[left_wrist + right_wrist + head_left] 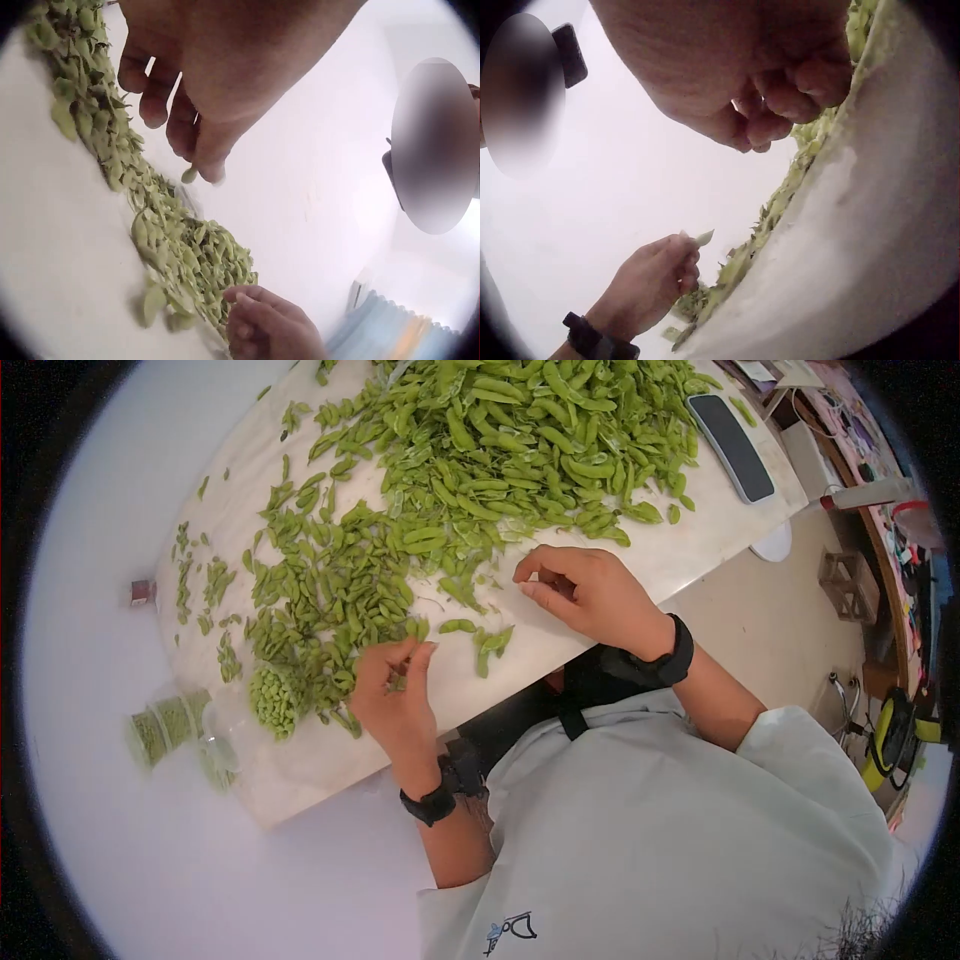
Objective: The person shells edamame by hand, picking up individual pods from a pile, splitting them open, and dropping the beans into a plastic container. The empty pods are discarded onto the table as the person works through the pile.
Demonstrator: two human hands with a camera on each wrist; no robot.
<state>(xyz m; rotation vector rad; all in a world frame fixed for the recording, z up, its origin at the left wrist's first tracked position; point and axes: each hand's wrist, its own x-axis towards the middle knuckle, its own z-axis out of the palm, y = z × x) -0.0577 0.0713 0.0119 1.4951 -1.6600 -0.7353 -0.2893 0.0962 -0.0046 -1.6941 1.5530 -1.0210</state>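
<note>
"What's the L hand doing?"

"On my remote feed it's pinching a small green bean pod btwn thumb & fingertip, nr the loose spread of green pods on the pale, smooth surface."

"And the R hand?"

"Apart from the L hand, fingers bent, thumb nr index tip; I can't tell if anything's btwn them. Big heap of plump green pods beyond, slim dark-screened phone beside that."

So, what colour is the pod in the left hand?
Green; the pod shows best in the right wrist view.
</note>
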